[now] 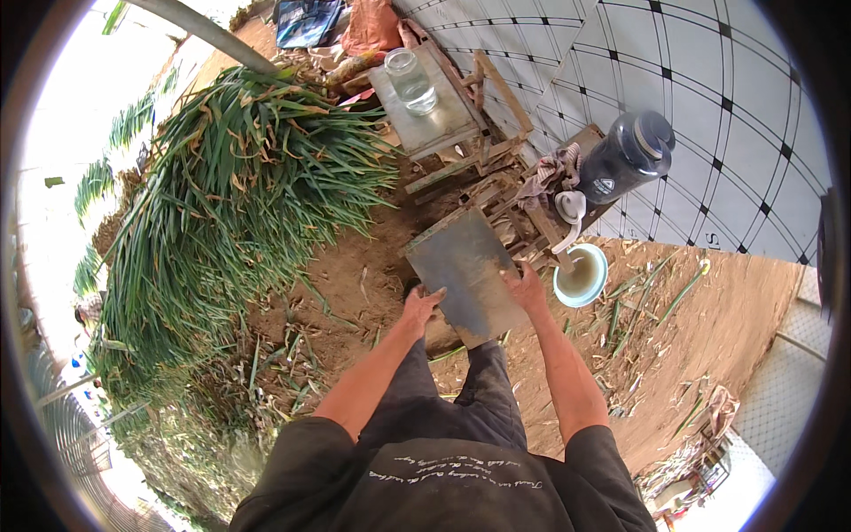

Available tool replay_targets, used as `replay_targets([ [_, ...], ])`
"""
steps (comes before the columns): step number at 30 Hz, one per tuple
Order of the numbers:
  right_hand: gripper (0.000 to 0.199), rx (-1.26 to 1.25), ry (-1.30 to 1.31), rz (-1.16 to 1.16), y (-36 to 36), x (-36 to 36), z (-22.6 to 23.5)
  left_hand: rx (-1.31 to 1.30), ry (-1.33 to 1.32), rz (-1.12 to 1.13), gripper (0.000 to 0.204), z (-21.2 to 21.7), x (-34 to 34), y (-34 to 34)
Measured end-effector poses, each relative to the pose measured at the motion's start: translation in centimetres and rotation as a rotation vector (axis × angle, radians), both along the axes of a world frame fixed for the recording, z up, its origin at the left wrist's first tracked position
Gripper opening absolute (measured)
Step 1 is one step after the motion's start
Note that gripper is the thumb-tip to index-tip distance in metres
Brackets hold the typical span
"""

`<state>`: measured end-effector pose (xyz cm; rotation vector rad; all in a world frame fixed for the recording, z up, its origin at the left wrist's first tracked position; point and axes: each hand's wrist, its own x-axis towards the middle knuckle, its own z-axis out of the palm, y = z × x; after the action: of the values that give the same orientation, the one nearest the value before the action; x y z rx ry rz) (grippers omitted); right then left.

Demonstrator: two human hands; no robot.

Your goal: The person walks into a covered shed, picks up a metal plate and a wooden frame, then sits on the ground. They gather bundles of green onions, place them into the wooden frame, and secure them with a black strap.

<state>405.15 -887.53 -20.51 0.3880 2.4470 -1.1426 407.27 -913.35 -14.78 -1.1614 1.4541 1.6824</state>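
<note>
Between my two hands is a flat grey rectangular board (470, 275), worn and stained brown along its right and near edges. My left hand (422, 309) grips its left edge, fingers closed over the rim. On the opposite edge, my right hand (527, 288) holds on with the thumb on top. The board lies in front of my knees, and its far end is close to a wooden frame. Whatever is under the board is hidden. A large heap of green onions (239, 177) lies to the left.
Beyond the board stands a low table (390, 93) with a glass jar (412, 84) of clear liquid. A big dark bottle (625, 155), a cloth (551, 173) and a white cup (570, 208) rest by the tiled wall (691, 71). A pale blue bowl (592, 294) of murky water sits on the dirt floor (700, 328).
</note>
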Motion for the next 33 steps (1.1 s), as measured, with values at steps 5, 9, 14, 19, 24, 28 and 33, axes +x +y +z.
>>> replay_targets([
  [5, 0.081, -0.084, -0.209, 0.034, 0.6, -0.6, 0.4, 0.314, 0.064, 0.284, 0.065, -6.6, 2.8, 3.0],
  [9, 0.082, 0.000, -0.188, 0.030, 0.2, -0.3, -0.3, 0.331, 0.091, 0.334, 0.052, -6.2, 2.6, 2.7],
  [14, 0.082, 0.013, -0.167, 0.030, 0.4, -0.3, 0.1, 0.240, 0.139, 0.304, 0.039, -4.5, 2.2, 3.5],
  [19, 0.088, -0.021, -0.148, 0.069, -0.2, 1.3, 2.2, 0.071, 0.070, 0.258, 0.041, -2.4, 3.1, 3.3],
  [24, 0.086, -0.031, -0.132, 0.039, -1.0, 1.7, 4.4, 0.140, 0.157, 0.299, 0.040, -1.2, 4.2, 2.6],
  [28, 0.083, -0.061, -0.123, 0.048, -0.5, 1.5, 5.1, 0.165, 0.154, 0.269, 0.040, -1.0, 4.3, 2.8],
  [33, 0.084, -0.034, -0.059, 0.026, -0.6, 2.5, 4.3, 0.251, 0.189, 0.292, 0.041, -1.3, 4.8, 2.7],
])
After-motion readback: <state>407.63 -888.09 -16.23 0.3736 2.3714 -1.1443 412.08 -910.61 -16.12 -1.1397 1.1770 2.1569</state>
